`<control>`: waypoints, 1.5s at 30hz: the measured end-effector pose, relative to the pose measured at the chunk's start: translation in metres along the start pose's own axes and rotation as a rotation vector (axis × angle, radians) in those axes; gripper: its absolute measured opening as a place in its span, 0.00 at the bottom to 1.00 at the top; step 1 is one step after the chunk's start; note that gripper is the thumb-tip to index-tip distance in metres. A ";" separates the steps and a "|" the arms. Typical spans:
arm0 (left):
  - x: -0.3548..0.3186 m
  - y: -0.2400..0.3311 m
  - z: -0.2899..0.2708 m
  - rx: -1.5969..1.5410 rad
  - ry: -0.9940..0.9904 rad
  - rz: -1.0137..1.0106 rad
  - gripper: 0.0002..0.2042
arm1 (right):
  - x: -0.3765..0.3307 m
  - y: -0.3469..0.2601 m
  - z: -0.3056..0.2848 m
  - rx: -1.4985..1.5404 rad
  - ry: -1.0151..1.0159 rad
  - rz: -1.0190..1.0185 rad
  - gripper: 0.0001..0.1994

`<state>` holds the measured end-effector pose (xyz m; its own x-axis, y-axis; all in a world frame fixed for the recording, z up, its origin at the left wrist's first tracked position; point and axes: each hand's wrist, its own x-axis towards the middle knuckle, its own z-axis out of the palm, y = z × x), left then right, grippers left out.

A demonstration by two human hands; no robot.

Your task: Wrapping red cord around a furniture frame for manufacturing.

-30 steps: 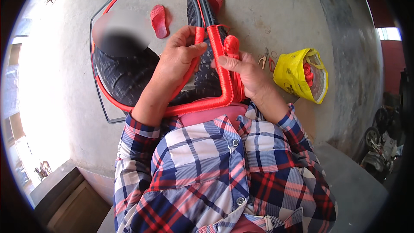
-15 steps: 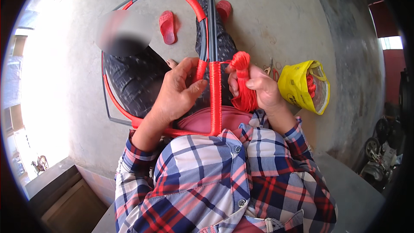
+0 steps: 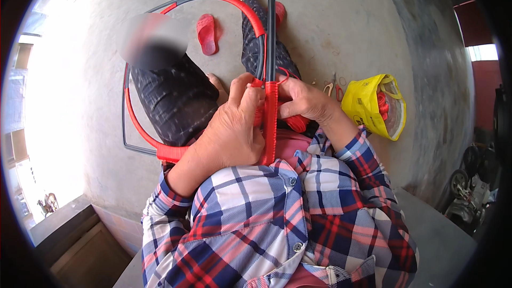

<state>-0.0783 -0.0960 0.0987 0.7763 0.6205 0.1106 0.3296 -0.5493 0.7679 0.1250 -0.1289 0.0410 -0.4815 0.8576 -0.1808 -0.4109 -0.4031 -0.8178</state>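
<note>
A dark tubular frame (image 3: 271, 32) with bent corners stands across my lap, partly wound in red cord. Its upright bar has a tightly wrapped red section (image 3: 271, 128) between my hands. My left hand (image 3: 232, 125) is closed just left of this bar, with red strands showing beside its curled fingers. From the right, my right hand (image 3: 308, 101) reaches behind the bar, fingers bent around a bundle of red cord (image 3: 297, 123). The bar and my hands hide most of the bundle. A loose loop of red cord (image 3: 288, 73) rises beside the bar above my right hand.
A yellow bag (image 3: 368, 104) holding red cord stands on the floor at right, with scissors (image 3: 339, 92) beside it. Red slippers (image 3: 207, 34) lie ahead near my legs. A blurred patch (image 3: 154, 41) covers part of the left side.
My right hand has moved left with the cord bundle, behind the upright bar. My left hand has moved right and closed near the bar. The frame's top has come lower into view.
</note>
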 end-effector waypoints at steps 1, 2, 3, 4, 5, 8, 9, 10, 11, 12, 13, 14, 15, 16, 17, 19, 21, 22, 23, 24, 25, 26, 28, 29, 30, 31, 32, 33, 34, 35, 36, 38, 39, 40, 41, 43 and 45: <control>0.000 0.001 -0.001 -0.006 -0.031 -0.023 0.26 | -0.001 0.001 -0.001 0.095 0.002 0.054 0.31; 0.001 0.001 -0.001 -0.012 -0.061 -0.046 0.25 | -0.003 0.002 -0.003 0.092 0.004 0.053 0.31; 0.000 0.001 0.000 -0.011 -0.060 -0.045 0.25 | -0.003 0.004 -0.005 0.096 -0.003 0.025 0.31; -0.001 0.001 0.001 0.009 -0.045 -0.049 0.23 | -0.004 0.005 -0.005 0.099 -0.008 -0.003 0.31; 0.000 0.000 0.002 0.029 -0.030 -0.053 0.21 | -0.004 0.004 -0.004 0.097 -0.008 -0.005 0.31; 0.003 -0.008 0.004 0.021 0.033 0.071 0.14 | -0.005 -0.003 0.000 -0.034 -0.008 -0.086 0.28; 0.003 -0.013 0.004 0.022 0.035 0.073 0.14 | -0.005 -0.004 -0.004 -0.059 0.017 -0.072 0.25; 0.003 -0.021 0.005 -0.155 0.031 0.024 0.13 | -0.006 -0.004 -0.008 -0.085 0.042 -0.058 0.23; 0.002 -0.031 0.007 -0.333 0.026 -0.025 0.11 | -0.006 0.007 -0.016 -0.095 0.231 -0.125 0.19; 0.006 -0.035 0.005 -0.614 0.008 -0.208 0.11 | -0.005 0.004 -0.015 -0.078 0.425 -0.145 0.19; 0.005 -0.036 0.003 -0.797 -0.005 -0.335 0.09 | -0.005 -0.001 -0.015 -0.028 0.460 -0.226 0.21; 0.005 -0.035 0.001 -0.980 -0.018 -0.463 0.08 | -0.005 -0.006 -0.015 0.023 0.494 -0.307 0.22; 0.006 -0.036 0.003 -0.981 -0.017 -0.463 0.08 | -0.005 -0.010 -0.010 0.022 0.494 -0.306 0.22; 0.006 -0.039 0.006 -1.105 0.015 -0.514 0.07 | -0.004 -0.013 -0.003 -0.054 0.451 -0.390 0.25; 0.007 -0.042 0.008 -1.228 0.048 -0.565 0.05 | -0.002 -0.016 0.005 -0.130 0.405 -0.472 0.27; 0.007 -0.047 0.011 -1.319 0.062 -0.578 0.04 | 0.002 -0.016 0.016 -0.603 0.362 -0.518 0.28; -0.001 -0.076 0.023 -1.493 0.122 -0.521 0.06 | 0.005 -0.028 0.033 -1.352 0.290 -0.538 0.27; 0.002 -0.071 0.021 -1.493 0.121 -0.523 0.06 | 0.005 -0.025 0.043 -1.412 0.311 -0.432 0.27; 0.006 -0.063 0.020 -1.512 0.165 -0.586 0.07 | 0.008 -0.020 0.048 -1.470 0.355 -0.411 0.24; 0.010 -0.056 0.017 -1.531 0.210 -0.647 0.08 | 0.009 -0.017 0.050 -1.529 0.400 -0.390 0.21; 0.009 -0.051 0.014 -1.511 0.173 -0.588 0.08 | 0.009 -0.018 0.050 -1.530 0.401 -0.390 0.21; 0.008 -0.051 0.015 -1.512 0.171 -0.587 0.08 | 0.008 -0.019 0.049 -1.530 0.383 -0.384 0.19; 0.005 -0.055 0.020 -1.466 0.263 -0.527 0.15 | 0.009 -0.018 0.049 -1.531 0.351 -0.386 0.16; 0.002 -0.062 0.024 -1.430 0.235 -0.502 0.25 | 0.009 -0.016 0.050 -1.549 0.337 -0.448 0.15; 0.004 -0.054 0.021 -1.435 0.229 -0.501 0.25 | 0.007 -0.014 0.050 -1.570 0.332 -0.500 0.14; 0.009 -0.041 0.015 -1.445 0.261 -0.562 0.23 | 0.009 -0.016 0.047 -1.577 0.358 -0.571 0.14; 0.012 -0.034 0.012 -1.454 0.294 -0.624 0.21 | 0.009 -0.019 0.040 -1.509 0.443 -0.629 0.11; 0.012 -0.040 0.013 -1.466 0.263 -0.573 0.22 | 0.007 -0.024 0.038 -1.180 0.541 -0.568 0.10; 0.009 -0.044 0.014 -1.470 0.270 -0.568 0.22 | 0.004 -0.030 0.036 -0.849 0.622 -0.497 0.10; 0.006 -0.047 0.015 -1.443 0.259 -0.563 0.22 | 0.005 -0.032 0.027 -0.661 0.683 -0.611 0.10; 0.009 -0.046 0.016 -1.419 0.220 -0.560 0.23 | 0.002 -0.034 0.014 -0.471 0.763 -0.720 0.11; 0.010 -0.050 0.018 -1.434 0.209 -0.537 0.23 | -0.003 -0.036 -0.003 -0.617 0.786 -0.855 0.11; 0.009 -0.051 0.018 -1.441 0.219 -0.514 0.23 | -0.006 -0.036 -0.005 -0.676 0.764 -0.781 0.11; 0.008 -0.051 0.018 -1.444 0.228 -0.512 0.23 | -0.010 -0.037 -0.005 -0.735 0.743 -0.707 0.11; 0.007 -0.051 0.017 -1.405 0.217 -0.551 0.22 | -0.019 -0.047 -0.007 -1.042 0.677 -0.445 0.11; 0.007 -0.052 0.018 -1.370 0.194 -0.596 0.22 | -0.028 -0.051 -0.011 -1.570 0.525 -0.162 0.15; 0.007 -0.058 0.020 -1.371 0.173 -0.650 0.22 | -0.037 -0.049 -0.025 -1.707 0.439 -0.032 0.17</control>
<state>-0.0814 -0.0713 0.0427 0.5956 0.6511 -0.4704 -0.2337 0.7008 0.6740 0.1821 -0.1327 0.0747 -0.1478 0.9882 -0.0402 0.9178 0.1219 -0.3779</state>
